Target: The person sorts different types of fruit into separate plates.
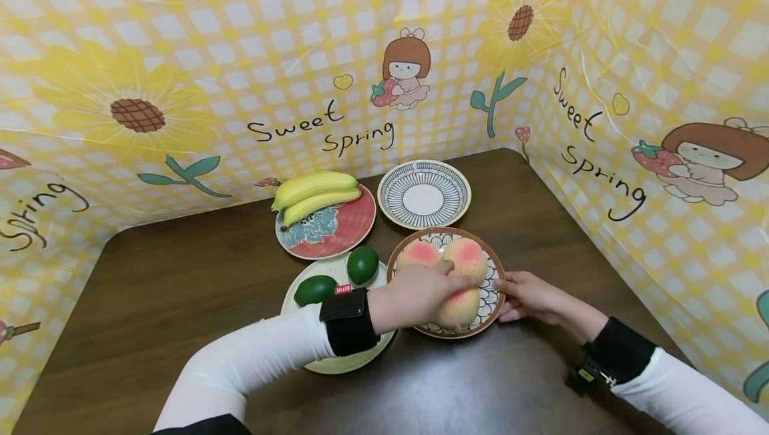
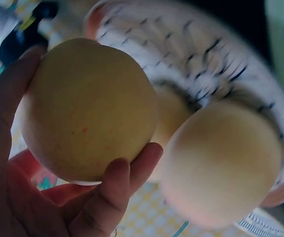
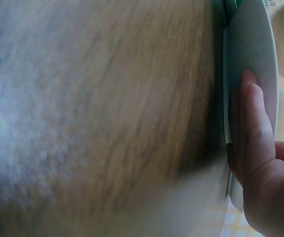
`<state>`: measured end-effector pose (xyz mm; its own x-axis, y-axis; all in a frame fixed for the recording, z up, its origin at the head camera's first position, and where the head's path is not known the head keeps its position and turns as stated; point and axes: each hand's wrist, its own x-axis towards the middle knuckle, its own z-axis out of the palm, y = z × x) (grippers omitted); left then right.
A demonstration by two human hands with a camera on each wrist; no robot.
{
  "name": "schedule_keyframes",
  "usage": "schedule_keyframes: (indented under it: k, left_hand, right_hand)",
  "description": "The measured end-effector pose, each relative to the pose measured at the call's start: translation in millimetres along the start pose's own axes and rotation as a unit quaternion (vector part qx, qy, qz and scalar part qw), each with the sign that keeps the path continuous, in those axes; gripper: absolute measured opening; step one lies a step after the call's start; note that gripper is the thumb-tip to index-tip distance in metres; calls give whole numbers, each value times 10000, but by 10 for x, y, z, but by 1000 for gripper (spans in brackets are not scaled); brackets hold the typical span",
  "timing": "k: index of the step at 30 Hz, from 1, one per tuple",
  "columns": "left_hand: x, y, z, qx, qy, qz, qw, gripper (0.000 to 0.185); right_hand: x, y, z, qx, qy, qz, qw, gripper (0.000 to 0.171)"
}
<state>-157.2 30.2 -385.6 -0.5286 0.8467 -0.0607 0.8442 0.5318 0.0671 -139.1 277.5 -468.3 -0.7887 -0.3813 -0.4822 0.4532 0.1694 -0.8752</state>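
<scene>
Left hand (image 1: pixel 414 295) gripping a peach (image 1: pixel 461 306), right hand (image 1: pixel 529 296) fingers flat against the plate (image 1: pixel 494 301) rim; "Sweet Spring" backdrop (image 1: pixel 324 129)

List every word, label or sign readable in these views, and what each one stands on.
"Sweet Spring": printed on the back backdrop panel, black script.
"Sweet Spring": printed again on the right backdrop panel.
"Spring": on the left backdrop panel, its start cut off by a fold.
Small red label on the left wrist band: too small to read.
Plates, fruit and table: no text visible.
Both wrist views: no text.
</scene>
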Motion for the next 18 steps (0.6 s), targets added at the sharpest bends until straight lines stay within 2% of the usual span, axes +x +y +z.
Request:
schedule_keyframes:
  k: [5, 9, 14, 18]
  left_hand:
    - [-19, -13, 201, 316, -60, -162, 9993, 64]
    - [-23, -29, 272, 596, 75, -376, 9975, 53]
    - [-26, -31, 282, 756, 73, -635, 9951, 56]
    - [-60, -26, 180, 470, -192, -829, 9953, 69]
  right_hand:
    - [43, -32, 5, -23, -54, 31, 10000, 55]
    - [92, -91, 5, -127, -117, 101, 9998, 55]
    - [156, -198, -43, -456, -234, 259, 9983, 51]
    - [234, -320, -188, -885, -29, 112, 9960, 55]
